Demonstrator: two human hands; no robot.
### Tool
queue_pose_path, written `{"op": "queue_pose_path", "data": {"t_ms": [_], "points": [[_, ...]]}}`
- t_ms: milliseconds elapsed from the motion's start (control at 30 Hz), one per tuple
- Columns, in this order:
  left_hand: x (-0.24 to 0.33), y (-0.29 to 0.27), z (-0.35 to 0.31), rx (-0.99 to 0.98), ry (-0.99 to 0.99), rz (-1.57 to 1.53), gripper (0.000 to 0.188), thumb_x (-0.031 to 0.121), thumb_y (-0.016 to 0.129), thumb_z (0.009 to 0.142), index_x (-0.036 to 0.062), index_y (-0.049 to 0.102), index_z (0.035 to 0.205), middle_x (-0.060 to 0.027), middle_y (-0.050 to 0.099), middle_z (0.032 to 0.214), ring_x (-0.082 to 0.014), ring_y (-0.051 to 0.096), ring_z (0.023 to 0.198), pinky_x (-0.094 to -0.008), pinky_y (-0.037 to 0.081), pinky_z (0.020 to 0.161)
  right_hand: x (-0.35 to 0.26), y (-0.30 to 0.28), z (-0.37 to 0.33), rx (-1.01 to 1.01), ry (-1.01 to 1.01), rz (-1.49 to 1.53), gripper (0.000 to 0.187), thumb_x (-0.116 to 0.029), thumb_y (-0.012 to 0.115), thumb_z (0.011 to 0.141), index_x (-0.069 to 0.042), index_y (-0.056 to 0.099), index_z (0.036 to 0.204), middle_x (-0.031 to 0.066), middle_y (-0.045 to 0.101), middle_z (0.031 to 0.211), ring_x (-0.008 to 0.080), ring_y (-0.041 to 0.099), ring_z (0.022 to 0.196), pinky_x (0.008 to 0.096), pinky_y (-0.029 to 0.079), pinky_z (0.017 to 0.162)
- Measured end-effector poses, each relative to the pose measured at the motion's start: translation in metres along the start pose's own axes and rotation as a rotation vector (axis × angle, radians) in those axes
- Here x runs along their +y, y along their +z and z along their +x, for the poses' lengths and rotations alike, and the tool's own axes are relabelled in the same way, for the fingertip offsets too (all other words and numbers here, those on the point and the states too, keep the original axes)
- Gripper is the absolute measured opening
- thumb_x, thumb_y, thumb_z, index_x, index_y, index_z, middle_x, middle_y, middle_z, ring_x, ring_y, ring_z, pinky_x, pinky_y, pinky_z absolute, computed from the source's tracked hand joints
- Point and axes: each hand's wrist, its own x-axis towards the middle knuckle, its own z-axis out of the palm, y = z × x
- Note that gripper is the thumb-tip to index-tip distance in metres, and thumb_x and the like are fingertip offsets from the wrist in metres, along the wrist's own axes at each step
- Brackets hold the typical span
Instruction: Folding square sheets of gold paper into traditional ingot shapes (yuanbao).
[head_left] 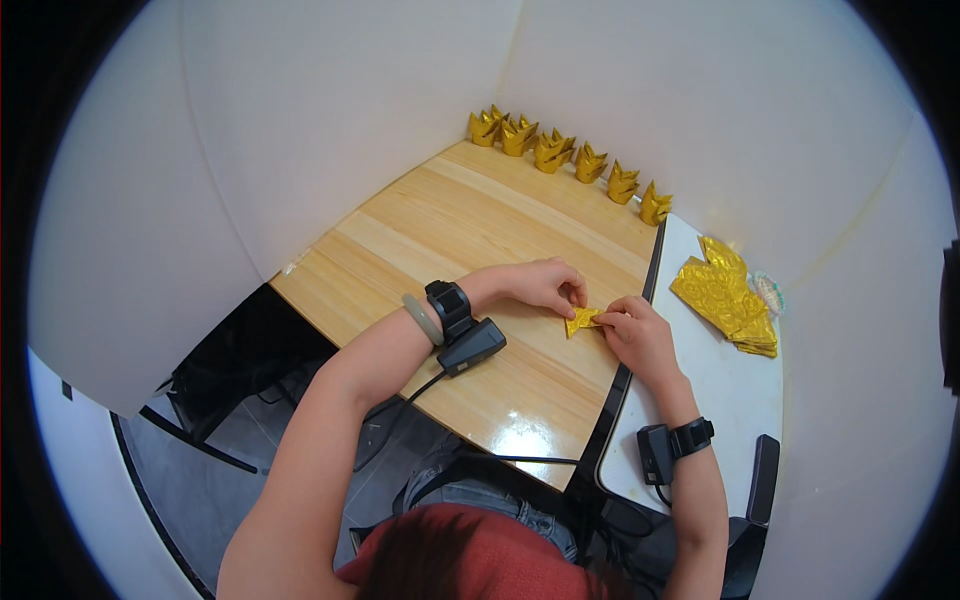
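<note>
A small piece of folded gold foil paper (pixel 580 321) is held between my two hands, just over the wooden table (pixel 430 250). My left hand (pixel 548 285) pinches its upper left corner with thumb and fingertips. From the other side, my right hand (pixel 634 330) grips its right end between thumb and curled fingers. The paper looks pointed at the lower left, and its right end is hidden under my right fingers. Each wrist wears a black strap with a small dark box, and a pale bangle circles my left forearm.
Several folded gold paper crowns (pixel 553 152) stand in a row along the back wall. On the white side table (pixel 660 420) at right lies a pile of gold foil sheets (pixel 728 300), beside a clear beaded item (pixel 768 292). A black cable (pixel 520 459) crosses the table's near edge.
</note>
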Motion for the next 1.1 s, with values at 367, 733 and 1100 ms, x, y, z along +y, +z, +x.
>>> {"op": "queue_pose_path", "data": {"t_ms": [367, 733, 1100], "points": [[0.002, -0.001, 0.001, -0.031, -0.029, -0.033, 0.021, 0.007, 0.066, 0.073, -0.0024, 0.061, 0.091, -0.0102, 0.062, 0.086, -0.0167, 0.056, 0.081, -0.0272, 0.046, 0.075, -0.002, -0.004, 0.000, -0.037, 0.022, 0.013, 0.008, -0.005, 0.062, 0.068, -0.006, 0.061, 0.075, 0.0059, 0.060, 0.079, 0.0225, 0.058, 0.077, 0.0323, 0.049, 0.066], [0.000, -0.002, -0.002, -0.032, -0.020, -0.020, 0.021, 0.007, 0.066, 0.074, -0.0023, 0.061, 0.091, -0.0101, 0.062, 0.086, -0.0169, 0.056, 0.081, -0.0271, 0.046, 0.076, 0.006, 0.014, -0.003, -0.079, 0.437, 0.484, 0.015, -0.015, 0.070, 0.070, -0.005, 0.065, 0.081, 0.0095, 0.062, 0.084, 0.0250, 0.058, 0.082, 0.0325, 0.048, 0.072], [0.010, 0.002, 0.001, 0.025, -0.112, -0.215, 0.018, 0.007, 0.065, 0.076, -0.0005, 0.059, 0.091, -0.0075, 0.063, 0.087, -0.0116, 0.057, 0.081, -0.0229, 0.045, 0.072, 0.018, 0.021, -0.004, -0.034, 0.643, 0.612, 0.025, -0.011, 0.072, 0.073, -0.001, 0.058, 0.092, 0.0029, 0.060, 0.076, 0.0086, 0.055, 0.069, 0.0200, 0.043, 0.061]]}}
